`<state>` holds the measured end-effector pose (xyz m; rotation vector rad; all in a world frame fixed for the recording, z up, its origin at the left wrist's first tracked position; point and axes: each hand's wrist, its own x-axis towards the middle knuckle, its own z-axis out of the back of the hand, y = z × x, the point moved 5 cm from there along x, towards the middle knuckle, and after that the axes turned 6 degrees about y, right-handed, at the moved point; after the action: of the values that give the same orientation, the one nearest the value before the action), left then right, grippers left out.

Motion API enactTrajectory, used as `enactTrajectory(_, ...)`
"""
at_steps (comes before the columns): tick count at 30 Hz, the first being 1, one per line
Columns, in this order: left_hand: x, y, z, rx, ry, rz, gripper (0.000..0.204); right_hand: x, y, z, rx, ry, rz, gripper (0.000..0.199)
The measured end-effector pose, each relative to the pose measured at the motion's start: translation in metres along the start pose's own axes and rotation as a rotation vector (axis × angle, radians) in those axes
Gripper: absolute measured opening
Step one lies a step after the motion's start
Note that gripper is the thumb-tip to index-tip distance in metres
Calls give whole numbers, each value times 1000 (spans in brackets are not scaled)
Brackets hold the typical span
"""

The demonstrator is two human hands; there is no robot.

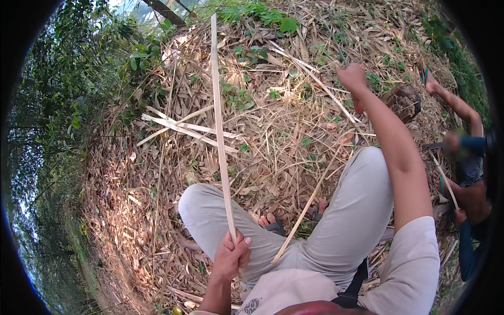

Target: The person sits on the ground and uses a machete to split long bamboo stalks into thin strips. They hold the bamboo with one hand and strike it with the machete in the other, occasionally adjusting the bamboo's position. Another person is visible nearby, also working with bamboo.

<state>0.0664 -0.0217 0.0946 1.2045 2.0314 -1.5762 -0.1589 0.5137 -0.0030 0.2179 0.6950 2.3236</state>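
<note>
The left hand grips the pale strip, its long axis pointing forward; the right hand, well apart rightward, curls around a slender dark tool.

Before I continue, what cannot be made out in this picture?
Head view: held part of the long pale strip, hidden by the left hand.
Head view: held part of the thin dark tool, covered by the right hand.
Head view: most of the right foot, behind the trouser leg.
Head view: rest of the co-worker, cut off by the right rim.
</note>
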Motion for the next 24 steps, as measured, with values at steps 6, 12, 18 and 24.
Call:
enactTrajectory(6, 95, -108, -18, -52, 114, -385, 44, -47, 80, -21, 133, 347, 213, 38)
enactTrajectory(12, 150, -185, -31, -27, 210, -586, 39, -116, 145, -3, 277, 573, 238, 36)
enactTrajectory(18, 203, -174, -34, -240, 347, -681, 43, -189, 190, 8, 680, 833, 180, 30)
enactTrajectory(24, 205, -165, -29, -231, 378, -706, 41, -229, 187, 3, 649, 880, 141, 30)
